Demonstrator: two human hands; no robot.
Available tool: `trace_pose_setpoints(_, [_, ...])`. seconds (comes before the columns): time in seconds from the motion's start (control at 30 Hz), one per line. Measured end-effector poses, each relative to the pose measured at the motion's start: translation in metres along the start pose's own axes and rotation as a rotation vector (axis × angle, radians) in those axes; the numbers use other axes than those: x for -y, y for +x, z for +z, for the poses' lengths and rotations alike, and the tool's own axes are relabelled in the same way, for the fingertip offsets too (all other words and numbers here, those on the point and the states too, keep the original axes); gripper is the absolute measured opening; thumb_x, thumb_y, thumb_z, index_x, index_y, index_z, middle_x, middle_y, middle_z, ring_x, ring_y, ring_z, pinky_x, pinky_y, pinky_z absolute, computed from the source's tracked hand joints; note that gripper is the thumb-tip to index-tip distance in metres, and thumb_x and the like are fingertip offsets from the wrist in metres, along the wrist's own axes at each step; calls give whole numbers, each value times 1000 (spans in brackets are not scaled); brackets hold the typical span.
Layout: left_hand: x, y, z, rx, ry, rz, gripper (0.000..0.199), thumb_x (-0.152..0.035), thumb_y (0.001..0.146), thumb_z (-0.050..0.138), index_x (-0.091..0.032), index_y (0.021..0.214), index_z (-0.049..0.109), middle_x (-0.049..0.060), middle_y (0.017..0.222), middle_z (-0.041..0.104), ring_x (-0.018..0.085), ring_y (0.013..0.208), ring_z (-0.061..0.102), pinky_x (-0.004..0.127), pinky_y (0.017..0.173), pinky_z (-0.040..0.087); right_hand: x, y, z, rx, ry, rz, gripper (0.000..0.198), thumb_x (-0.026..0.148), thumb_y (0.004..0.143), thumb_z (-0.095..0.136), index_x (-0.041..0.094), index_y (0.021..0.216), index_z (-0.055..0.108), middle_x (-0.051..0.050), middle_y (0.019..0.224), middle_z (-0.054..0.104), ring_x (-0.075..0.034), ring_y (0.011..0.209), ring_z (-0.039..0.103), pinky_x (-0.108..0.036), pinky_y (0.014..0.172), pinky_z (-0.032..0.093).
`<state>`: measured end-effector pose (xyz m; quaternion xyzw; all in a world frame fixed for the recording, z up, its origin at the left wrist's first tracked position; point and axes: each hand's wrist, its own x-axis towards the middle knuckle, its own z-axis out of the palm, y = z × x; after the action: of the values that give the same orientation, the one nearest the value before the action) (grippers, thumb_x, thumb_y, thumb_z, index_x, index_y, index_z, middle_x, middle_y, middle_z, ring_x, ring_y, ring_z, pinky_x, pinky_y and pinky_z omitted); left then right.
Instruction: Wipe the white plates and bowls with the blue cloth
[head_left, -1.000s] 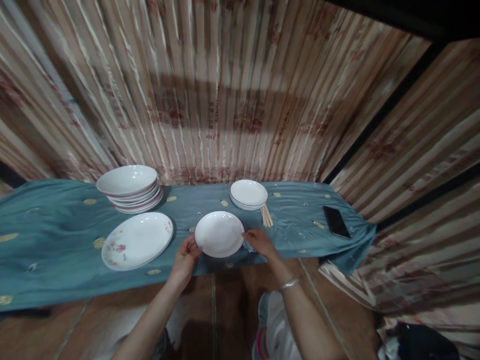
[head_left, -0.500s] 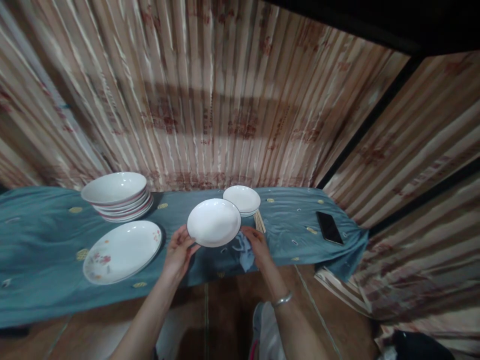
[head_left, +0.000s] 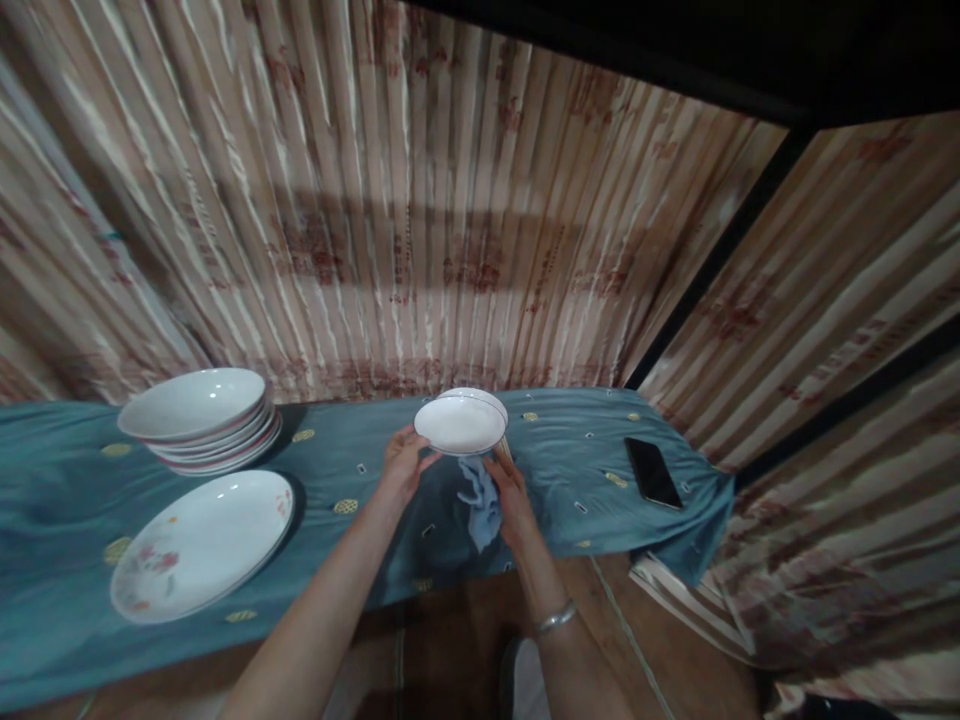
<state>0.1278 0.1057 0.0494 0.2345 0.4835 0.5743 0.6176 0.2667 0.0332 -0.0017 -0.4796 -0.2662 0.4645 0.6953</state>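
Observation:
A white plate with a dark rim is held between my two hands above the table. My left hand grips its left edge, thumb near the rim. My right hand is at its right edge, with a light blue cloth hanging from beside the fingers. Behind the held plate, the stack of small white dishes is mostly covered, with just its far rim showing. The chopsticks beside that stack are almost hidden by my right hand and the plate.
On the left stand a stack of white bowls with red rims and a large oval floral plate. A black phone lies to the right on the blue tablecloth. Pleated curtains hang behind and on the right.
Both hands have carried the plate away from me and to the right, so that it now overlaps the small dish stack. The view has shifted slightly.

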Motion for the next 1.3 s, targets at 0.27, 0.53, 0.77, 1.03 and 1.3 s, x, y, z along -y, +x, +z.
trace_pose_setpoints(0.27, [16,31,14,7,55,43,33,0,64,64,-21,87,54,3,97,69,19,91,67,46,83,59,2,3,17,-89,-6,32,73,40,64,73,19,133,60,-4,146,51,-26,139,43,-37,112,39])
trace_pose_setpoints(0.53, [35,55,10,27,95,126,40,-1,55,69,-19,91,66,5,98,74,27,114,63,45,102,47,-3,14,18,-89,-34,-35,76,37,63,72,22,136,57,-2,146,52,-23,140,41,-34,111,39])
trace_pose_setpoints(0.77, [48,55,12,22,121,120,45,-7,59,77,-20,100,68,9,115,71,27,124,57,42,105,45,-12,20,15,-134,-36,12,73,36,65,72,27,136,57,0,141,57,-22,134,48,-34,106,44])
trace_pose_setpoints(1.03, [48,-8,-47,10,123,202,38,-6,66,74,-24,99,69,7,122,68,24,123,58,37,104,46,-20,-2,25,-128,-66,181,60,36,61,77,23,119,68,-3,112,73,-24,108,65,-31,86,53])
trace_pose_setpoints(1.3, [9,-53,-135,-14,432,465,39,-17,72,71,-26,110,66,10,142,54,27,137,44,43,111,38,-59,-39,73,226,-152,218,52,42,58,80,18,103,72,2,67,69,-12,58,59,-23,55,46])
